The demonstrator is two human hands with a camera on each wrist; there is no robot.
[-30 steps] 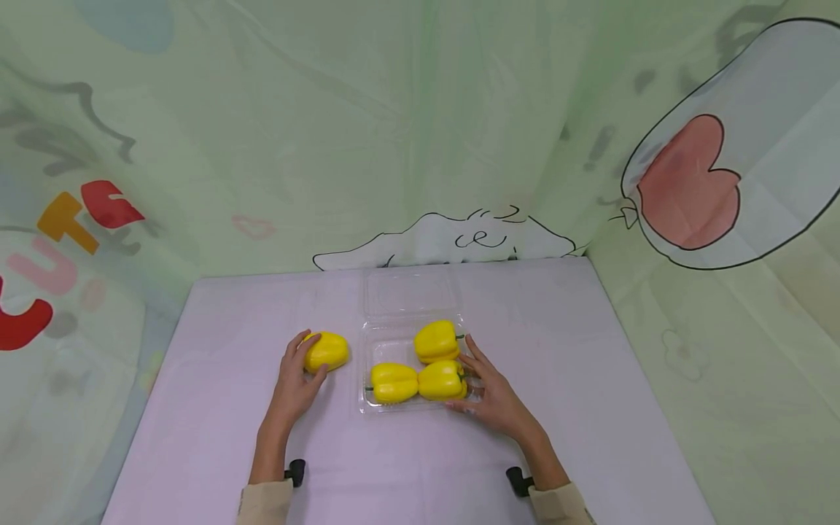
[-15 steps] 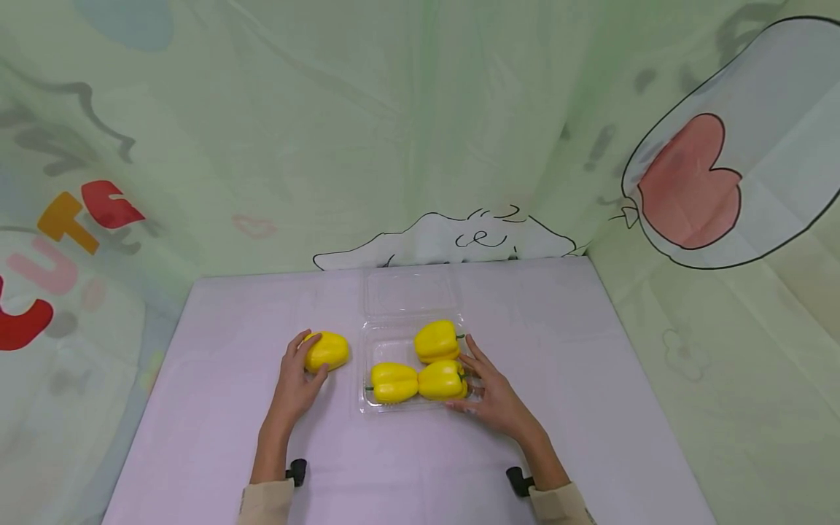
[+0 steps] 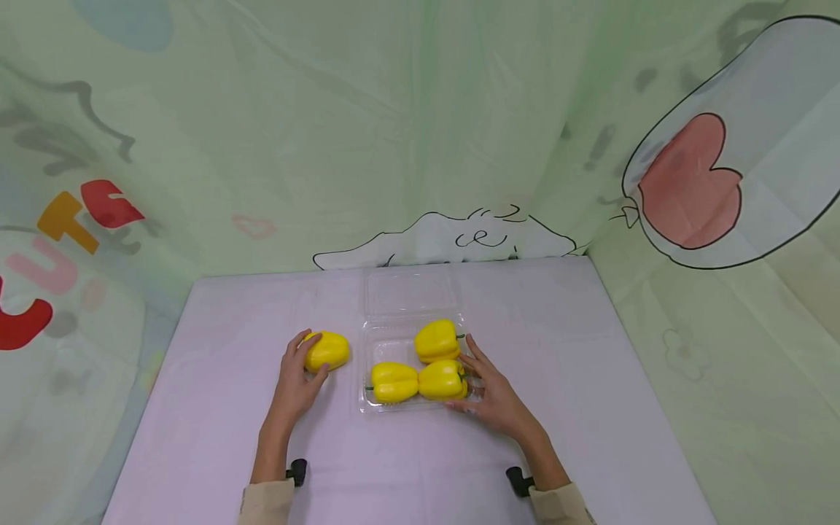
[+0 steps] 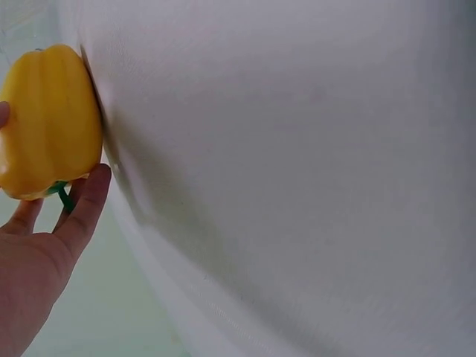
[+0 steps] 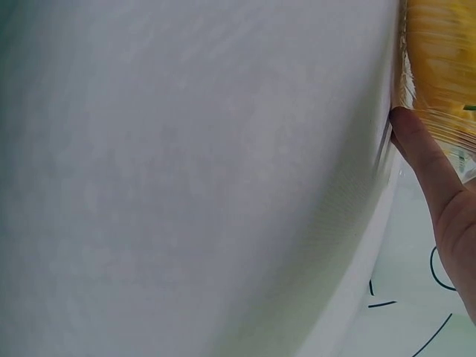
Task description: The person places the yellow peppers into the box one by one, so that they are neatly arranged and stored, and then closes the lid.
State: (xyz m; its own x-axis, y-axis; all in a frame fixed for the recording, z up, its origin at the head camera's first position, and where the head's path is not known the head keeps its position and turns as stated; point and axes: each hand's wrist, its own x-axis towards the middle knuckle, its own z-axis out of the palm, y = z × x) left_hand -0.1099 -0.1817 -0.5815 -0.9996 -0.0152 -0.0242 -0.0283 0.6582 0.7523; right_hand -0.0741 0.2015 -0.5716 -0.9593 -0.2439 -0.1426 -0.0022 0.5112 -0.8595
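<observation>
My left hand (image 3: pixel 298 375) holds a yellow bell pepper (image 3: pixel 330 351) on the table, left of a clear plastic clamshell box (image 3: pixel 394 347). In the left wrist view this pepper (image 4: pixel 52 123) has its green stem toward the palm, with fingers and thumb about it. Inside the box lie three more yellow peppers: one at back right (image 3: pixel 436 341), one at front left (image 3: pixel 394 383) and one at front right (image 3: pixel 442 380). My right hand (image 3: pixel 495 394) rests with spread fingers against the box's right side. The right wrist view shows a digit touching the ribbed plastic wall (image 5: pixel 446 123).
The box's transparent lid (image 3: pixel 410 293) lies folded back toward the far edge of the table (image 3: pixel 538 328). A pale cloth covers the table. Printed curtains (image 3: pixel 367 131) stand behind it and along both sides.
</observation>
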